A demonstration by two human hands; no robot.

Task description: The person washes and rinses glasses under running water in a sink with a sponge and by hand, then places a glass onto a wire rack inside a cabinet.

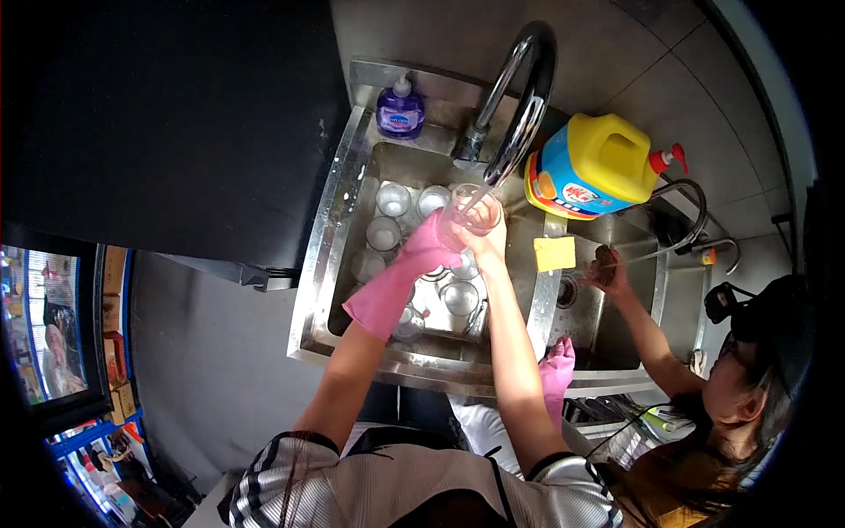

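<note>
Under the running chrome faucet [528,106], a clear drinking glass [478,201] is tilted with its mouth toward the stream. My left hand [433,245], in a long pink rubber glove, grips the glass from its left side. Bare, my right hand [486,241] is closed around the right and lower side of the same glass. Below both hands, several clear glasses [383,234] stand in the left basin of the steel sink [352,158]. Part of the held glass is hidden by my fingers.
A purple soap bottle [400,113] and a large yellow detergent jug [607,158] stand along the back. A yellow sponge [554,253] lies on the divider. At the right basin another person works, one hand [607,271] holding something dark, the other in a pink glove [556,370].
</note>
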